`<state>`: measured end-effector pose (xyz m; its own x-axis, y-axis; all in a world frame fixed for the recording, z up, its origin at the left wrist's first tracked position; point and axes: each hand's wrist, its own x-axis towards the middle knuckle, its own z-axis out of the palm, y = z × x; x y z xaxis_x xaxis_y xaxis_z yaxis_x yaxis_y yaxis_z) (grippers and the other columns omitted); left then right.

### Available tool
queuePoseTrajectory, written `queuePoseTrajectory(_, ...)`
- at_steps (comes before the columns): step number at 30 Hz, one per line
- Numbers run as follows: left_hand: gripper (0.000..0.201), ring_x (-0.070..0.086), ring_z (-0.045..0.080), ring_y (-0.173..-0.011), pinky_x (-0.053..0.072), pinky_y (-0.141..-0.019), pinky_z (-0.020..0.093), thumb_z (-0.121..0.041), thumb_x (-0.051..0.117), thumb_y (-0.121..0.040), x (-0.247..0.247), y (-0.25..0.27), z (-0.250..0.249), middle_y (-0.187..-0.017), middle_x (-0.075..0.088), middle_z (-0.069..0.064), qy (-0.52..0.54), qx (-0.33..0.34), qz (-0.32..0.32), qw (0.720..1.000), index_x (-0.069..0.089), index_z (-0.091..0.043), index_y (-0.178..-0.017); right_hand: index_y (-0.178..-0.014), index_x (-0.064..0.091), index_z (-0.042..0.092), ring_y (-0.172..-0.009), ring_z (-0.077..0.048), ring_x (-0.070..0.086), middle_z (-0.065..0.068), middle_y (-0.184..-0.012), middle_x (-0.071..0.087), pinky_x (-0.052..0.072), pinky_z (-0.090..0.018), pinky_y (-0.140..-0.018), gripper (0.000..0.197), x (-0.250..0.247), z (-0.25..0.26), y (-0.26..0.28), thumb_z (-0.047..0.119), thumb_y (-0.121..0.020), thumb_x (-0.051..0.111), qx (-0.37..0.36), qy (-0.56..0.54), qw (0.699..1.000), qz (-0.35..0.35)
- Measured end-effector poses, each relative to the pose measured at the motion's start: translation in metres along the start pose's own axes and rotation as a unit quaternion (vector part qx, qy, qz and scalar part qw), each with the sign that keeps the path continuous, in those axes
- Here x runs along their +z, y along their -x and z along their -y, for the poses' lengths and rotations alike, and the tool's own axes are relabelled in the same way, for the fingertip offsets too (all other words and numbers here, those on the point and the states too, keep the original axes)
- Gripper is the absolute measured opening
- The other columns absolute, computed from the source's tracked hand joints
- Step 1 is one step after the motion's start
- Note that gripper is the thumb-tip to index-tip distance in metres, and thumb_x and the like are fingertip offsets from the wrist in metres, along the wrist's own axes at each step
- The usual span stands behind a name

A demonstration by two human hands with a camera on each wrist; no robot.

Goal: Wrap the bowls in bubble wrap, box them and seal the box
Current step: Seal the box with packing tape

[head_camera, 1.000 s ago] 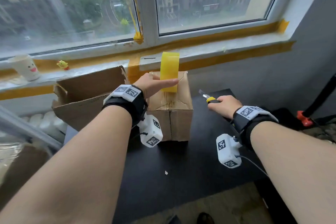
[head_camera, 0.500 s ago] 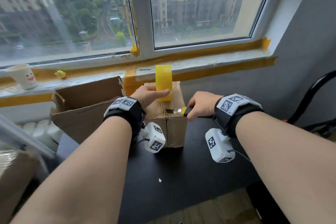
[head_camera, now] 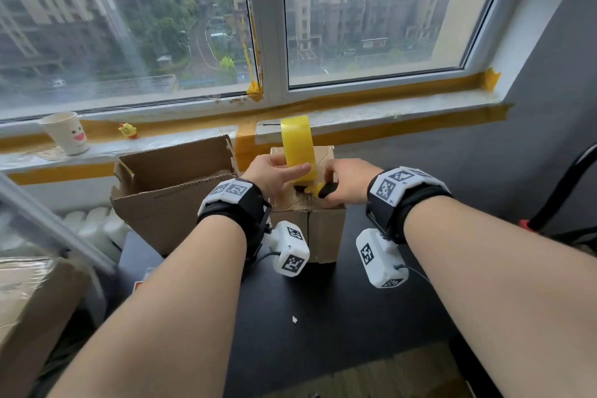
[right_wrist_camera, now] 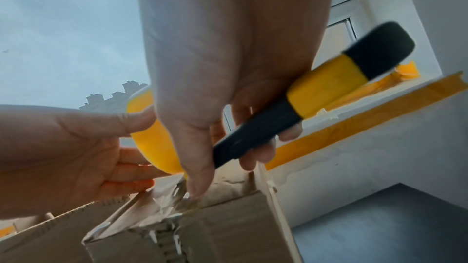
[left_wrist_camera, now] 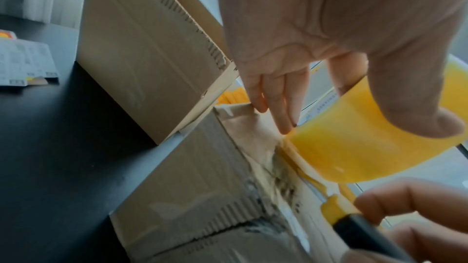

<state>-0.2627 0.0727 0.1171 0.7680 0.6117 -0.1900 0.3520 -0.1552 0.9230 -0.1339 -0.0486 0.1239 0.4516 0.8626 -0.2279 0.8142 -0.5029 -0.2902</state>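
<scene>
**Closed box under tape and knife**

The small cardboard box [head_camera: 318,229] stands shut on the black table [head_camera: 339,317]. Left hand [head_camera: 274,173] pinches the upright yellow tape roll [head_camera: 298,152] on its top. Right hand [head_camera: 347,184] grips a utility knife [right_wrist_camera: 314,95]; blade tip blurred, contents hidden.

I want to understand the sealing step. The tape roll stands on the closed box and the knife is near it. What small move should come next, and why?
Probably draw the knife blade across the tape strip just below the tape roll. The left hand holds the roll upright on the closed box, and the right hand has the blade tip at the strip.
</scene>
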Motion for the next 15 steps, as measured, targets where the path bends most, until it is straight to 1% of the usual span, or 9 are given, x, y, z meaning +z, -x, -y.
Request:
queuePoseTrajectory(2,0.025,0.064,0.001,-0.083,0.042,-0.065,0.017,-0.037,0.071,-0.084,-0.001,-0.002,0.000,-0.092,0.071,-0.012,0.006,-0.001,0.003,1.000,0.070,-0.024,-0.106,-0.099,0.051,0.026,-0.088,-0.022,0.057,0.001,-0.096,0.058,0.042,-0.029,-0.070,0.032,0.002,-0.002,0.000,0.039,-0.078,0.071,0.009,0.002,1.000,-0.009)
queuePoseTrajectory(5,0.022,0.063,0.000,-0.080,0.043,-0.061,0.016,-0.035,0.070,-0.085,-0.002,-0.005,0.001,-0.091,0.071,-0.011,0.011,0.004,0.009,1.000,0.070,-0.024,-0.105,-0.087,0.047,0.030,-0.087,-0.023,0.057,0.003,-0.090,0.058,0.041,-0.030,-0.069,0.024,0.002,-0.011,0.001,0.044,-0.081,0.065,0.041,0.008,0.998,-0.038)
queuePoseTrajectory(7,0.018,0.065,0.001,-0.078,0.046,-0.058,0.012,-0.033,0.071,-0.085,-0.003,-0.007,0.003,-0.089,0.071,-0.012,0.028,0.007,0.005,1.000,0.069,-0.025,-0.101,-0.088,0.048,0.028,-0.085,-0.022,0.057,0.002,-0.091,0.059,0.040,-0.030,-0.066,0.025,-0.001,-0.019,0.003,0.046,-0.081,0.064,0.073,0.021,0.996,-0.054)
queuePoseTrajectory(8,0.016,0.067,0.006,-0.083,0.048,-0.062,0.013,-0.031,0.071,-0.085,-0.004,-0.007,0.004,-0.091,0.072,-0.010,0.047,0.007,0.001,0.999,0.069,-0.025,-0.099,-0.094,0.050,0.027,-0.085,-0.022,0.058,0.001,-0.094,0.060,0.040,-0.030,-0.066,0.028,-0.001,-0.024,0.003,0.046,-0.080,0.065,0.091,0.025,0.994,-0.060)
queuePoseTrajectory(9,0.015,0.068,0.014,-0.091,0.050,-0.071,0.018,-0.030,0.072,-0.084,-0.005,-0.008,0.005,-0.096,0.073,-0.006,0.072,0.007,-0.003,0.997,0.070,-0.025,-0.098,-0.098,0.050,0.025,-0.086,-0.022,0.058,0.001,-0.096,0.061,0.041,-0.030,-0.066,0.031,-0.002,-0.027,0.004,0.045,-0.080,0.066,0.107,0.022,0.992,-0.065)
queuePoseTrajectory(11,0.017,0.063,0.027,-0.105,0.048,-0.092,0.038,-0.028,0.072,-0.084,-0.007,-0.011,0.004,-0.109,0.071,0.001,0.120,0.004,-0.012,0.993,0.069,-0.024,-0.100,-0.101,0.050,0.024,-0.086,-0.022,0.057,0.000,-0.096,0.060,0.042,-0.031,-0.066,0.034,-0.002,-0.032,0.004,0.044,-0.079,0.067,0.132,-0.004,0.988,-0.078)
queuePoseTrajectory(12,0.020,0.061,0.030,-0.109,0.044,-0.098,0.045,-0.026,0.071,-0.085,-0.009,-0.011,0.001,-0.113,0.069,0.003,0.143,0.000,-0.015,0.990,0.067,-0.022,-0.104,-0.101,0.050,0.022,-0.086,-0.022,0.057,0.000,-0.096,0.059,0.043,-0.031,-0.067,0.034,-0.001,-0.034,0.003,0.043,-0.080,0.067,0.141,-0.024,0.986,-0.084)
queuePoseTrajectory(13,0.023,0.059,0.031,-0.111,0.040,-0.101,0.048,-0.023,0.069,-0.086,-0.010,-0.013,-0.001,-0.115,0.067,0.004,0.164,-0.002,-0.018,0.986,0.064,-0.020,-0.109,-0.100,0.050,0.021,-0.085,-0.023,0.057,-0.002,-0.095,0.059,0.044,-0.032,-0.068,0.035,0.001,-0.035,0.002,0.043,-0.080,0.067,0.150,-0.047,0.983,-0.090)
queuePoseTrajectory(15,0.024,0.059,0.030,-0.109,0.039,-0.102,0.050,-0.017,0.067,-0.088,-0.014,-0.017,-0.003,-0.109,0.066,0.003,0.188,0.002,-0.020,0.982,0.061,-0.018,-0.111,-0.103,0.050,0.017,-0.087,-0.026,0.057,-0.005,-0.096,0.059,0.045,-0.032,-0.069,0.035,0.006,-0.039,-0.001,0.038,-0.081,0.067,0.175,-0.093,0.975,-0.104)
